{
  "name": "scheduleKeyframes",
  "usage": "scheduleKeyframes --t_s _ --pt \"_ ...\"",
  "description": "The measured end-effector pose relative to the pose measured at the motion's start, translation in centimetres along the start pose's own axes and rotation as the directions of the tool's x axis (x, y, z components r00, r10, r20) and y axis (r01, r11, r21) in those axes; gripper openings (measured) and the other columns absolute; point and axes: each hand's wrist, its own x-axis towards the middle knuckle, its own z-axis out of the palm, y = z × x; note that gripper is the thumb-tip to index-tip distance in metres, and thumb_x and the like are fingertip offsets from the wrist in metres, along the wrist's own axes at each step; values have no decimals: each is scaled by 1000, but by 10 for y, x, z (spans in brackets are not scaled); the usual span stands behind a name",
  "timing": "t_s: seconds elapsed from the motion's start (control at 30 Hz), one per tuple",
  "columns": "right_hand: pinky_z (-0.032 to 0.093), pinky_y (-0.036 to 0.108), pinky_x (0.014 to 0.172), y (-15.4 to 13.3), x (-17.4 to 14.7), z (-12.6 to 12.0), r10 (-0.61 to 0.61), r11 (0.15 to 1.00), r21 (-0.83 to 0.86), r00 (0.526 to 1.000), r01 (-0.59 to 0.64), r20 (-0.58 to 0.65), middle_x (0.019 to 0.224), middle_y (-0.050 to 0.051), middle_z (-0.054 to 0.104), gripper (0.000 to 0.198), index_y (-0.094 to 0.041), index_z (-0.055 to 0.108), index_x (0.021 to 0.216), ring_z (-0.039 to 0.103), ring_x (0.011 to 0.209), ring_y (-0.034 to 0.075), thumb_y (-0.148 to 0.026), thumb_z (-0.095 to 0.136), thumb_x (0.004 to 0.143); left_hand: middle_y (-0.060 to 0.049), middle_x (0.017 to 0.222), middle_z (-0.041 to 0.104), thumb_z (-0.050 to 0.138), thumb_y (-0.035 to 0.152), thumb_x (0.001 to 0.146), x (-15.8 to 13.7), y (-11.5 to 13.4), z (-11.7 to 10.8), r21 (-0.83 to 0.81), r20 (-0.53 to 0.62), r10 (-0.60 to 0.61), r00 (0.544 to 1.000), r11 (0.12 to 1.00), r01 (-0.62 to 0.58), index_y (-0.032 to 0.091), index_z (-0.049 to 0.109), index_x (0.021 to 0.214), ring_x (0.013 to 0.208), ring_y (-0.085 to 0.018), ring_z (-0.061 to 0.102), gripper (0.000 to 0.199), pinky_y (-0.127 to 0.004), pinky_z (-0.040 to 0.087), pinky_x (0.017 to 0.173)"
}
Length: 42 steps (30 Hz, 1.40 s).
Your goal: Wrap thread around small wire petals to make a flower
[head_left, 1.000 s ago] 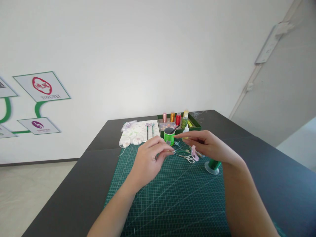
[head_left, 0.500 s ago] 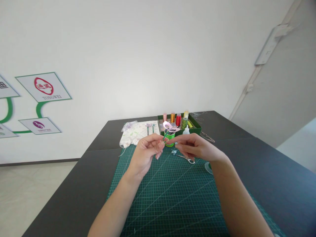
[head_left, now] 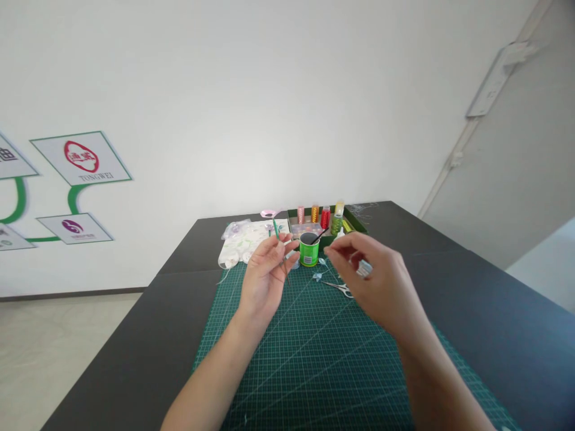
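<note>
My left hand [head_left: 265,269] is closed on the thin green stem [head_left: 275,228] of a craft flower, whose pale pink wire-edged petals [head_left: 268,213] rise above the fingers. The stem's thin lower end hangs below the fingers. My right hand [head_left: 375,269] is held apart to the right, with thumb and index finger pinched together. What lies in the pinch is too small to make out. A small pale, bluish-white thing [head_left: 365,268] shows by its curled fingers. White-handled scissors [head_left: 342,290] and a pale blue petal piece [head_left: 317,276] lie on the green cutting mat [head_left: 305,347].
Behind the hands stands a green cup [head_left: 308,254] with a dark brush handle in it. A green box [head_left: 359,230] holds several thread spools [head_left: 325,218]. A white sheet [head_left: 251,236] with craft pieces lies back left, before the wall [head_left: 269,108].
My hands have moved apart. My left hand has turned, bringing the flower to the left and more upright. My right hand has left the flower and moved right, its fingers now curled.
</note>
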Motion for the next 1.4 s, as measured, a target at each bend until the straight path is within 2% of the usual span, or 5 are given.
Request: scheduleKeyframes --t_s 0.13,0.47,0.73,0.93,1.4 --pt "48 30 70 -17 -15 21 -87 995 69 984 78 155 89 6 70 13 -21 67 96 62 76 18 -19 53 95 -5 111 72 82 25 77 -4 -9 6 10 19 41 999 999 -42 19 71 98 109 -18 69 24 -31 56 97" --pt "42 31 69 -3 -10 44 -83 993 92 991 74 101 77 4 59 18 -20 54 75 53 77 20 -16 56 93 -5 103 72 83 30 76 -10 -18 11 172 70 173 982 968 -183 20 73 93 99 -18 69 22 -33 55 90" --pt "39 24 59 4 -1 22 -14 935 337 937 -112 348 69 0 63 22 -18 58 78 56 64 14 -23 50 98 -4 84 67 77 31 82 0 -3 -4 552 281 391 876 681 -481 18 71 74 87 -17 63 16 -32 53 82" --pt "33 24 54 12 -2 18 -26 982 187 972 -19 236 63 -1 58 21 -19 59 80 47 55 12 -22 49 99 -6 91 69 73 32 86 -6 -2 -5 702 324 428 844 489 -518 19 73 77 94 -20 62 16 -34 52 83" --pt "41 26 65 9 -8 8 -183 981 -54 981 187 71 84 4 69 17 -19 65 93 58 69 15 -20 50 100 -6 85 73 69 31 90 -14 -3 8 484 252 185 950 826 -290 15 65 80 62 -9 61 20 -21 48 56"
